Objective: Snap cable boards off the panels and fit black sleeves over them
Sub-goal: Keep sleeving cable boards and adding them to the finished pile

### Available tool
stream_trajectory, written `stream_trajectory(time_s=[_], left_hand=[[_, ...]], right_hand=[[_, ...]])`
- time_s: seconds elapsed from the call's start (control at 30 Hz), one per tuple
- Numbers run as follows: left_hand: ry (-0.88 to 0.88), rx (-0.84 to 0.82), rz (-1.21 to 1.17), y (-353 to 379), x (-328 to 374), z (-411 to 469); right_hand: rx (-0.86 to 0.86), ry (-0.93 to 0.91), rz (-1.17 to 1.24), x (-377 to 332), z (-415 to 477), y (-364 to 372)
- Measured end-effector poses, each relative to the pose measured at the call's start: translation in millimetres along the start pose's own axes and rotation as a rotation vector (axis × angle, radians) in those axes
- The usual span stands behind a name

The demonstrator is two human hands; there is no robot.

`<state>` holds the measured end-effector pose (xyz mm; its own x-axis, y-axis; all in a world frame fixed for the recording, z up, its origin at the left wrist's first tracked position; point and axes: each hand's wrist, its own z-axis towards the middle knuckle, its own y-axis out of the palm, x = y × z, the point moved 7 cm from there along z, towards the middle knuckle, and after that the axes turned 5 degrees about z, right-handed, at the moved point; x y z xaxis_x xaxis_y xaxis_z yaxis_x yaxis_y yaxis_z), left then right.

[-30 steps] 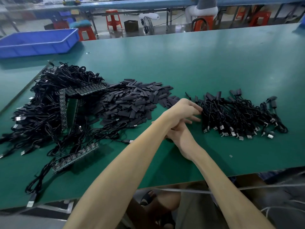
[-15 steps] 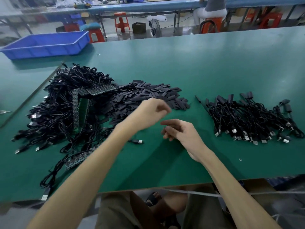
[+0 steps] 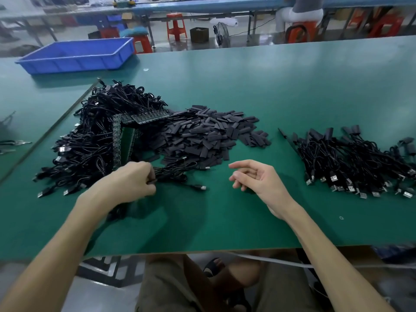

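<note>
far left, green panels (image 3: pixel 127 140) sit buried in tangled cables; the left hand (image 3: pixel 130 183) curls round a black cable (image 3: pixel 174 174) at the pile's near edge. black sleeves (image 3: pixel 209 136) heap mid-desk (image 3: pixel 225 221). the right hand (image 3: pixel 258 180) hovers loose-fingered, holding nothing.

This is a factory workroom. Big heaps of black cables (image 3: pixel 355 158) lie on a long green table (image 3: pixel 292 86). A blue bin (image 3: pixel 76 55) sits at the upper left. Orange stools (image 3: pixel 176 25) and another long table (image 3: pixel 202 6) stand along the top, where a person (image 3: pixel 301 10) sits.
</note>
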<state>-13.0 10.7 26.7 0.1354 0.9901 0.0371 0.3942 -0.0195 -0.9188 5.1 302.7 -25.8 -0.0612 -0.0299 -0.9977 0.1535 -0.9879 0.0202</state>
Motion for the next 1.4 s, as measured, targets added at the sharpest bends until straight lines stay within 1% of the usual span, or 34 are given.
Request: stream_trajectory(time_s=[0.13,0.17,0.23,0.3,0.43,0.57,0.67,0.8,0.93,1.13,1.4], left_hand=[[0.134,0.191,-0.283,-23,11,-2],[0.168,0.207,-0.362,-25,18,-3],[0.255,0.186,-0.474,-21,41,-4],[0.322,0.147,-0.494,-11,65,-2],[0.370,0.146,-0.567,6,100,6],[0.418,0.218,-0.566,6,125,5],[0.405,0.182,-0.571,6,130,4],[0.375,0.156,-0.555,6,128,2],[0.307,0.155,-0.618,10,129,2],[0.239,0.213,-0.602,12,135,2],[0.210,0.281,-0.589,11,140,-2]], right_hand=[[-0.018,-0.026,-0.050,-3,-1,7],[-0.018,-0.035,-0.047,-5,-2,8],[-0.010,-0.048,-0.020,-8,-3,7],[-0.012,-0.050,-0.001,-9,-4,7],[-0.048,-0.029,-0.011,-9,-5,11],[-0.081,-0.051,-0.031,-9,-4,16],[-0.076,-0.065,-0.004,-9,-4,16],[-0.056,-0.107,-0.048,-6,-1,14],[-0.030,-0.116,-0.054,-5,-2,13],[-0.013,-0.107,-0.051,0,-1,10],[0.025,-0.115,-0.107,-4,-4,7]])
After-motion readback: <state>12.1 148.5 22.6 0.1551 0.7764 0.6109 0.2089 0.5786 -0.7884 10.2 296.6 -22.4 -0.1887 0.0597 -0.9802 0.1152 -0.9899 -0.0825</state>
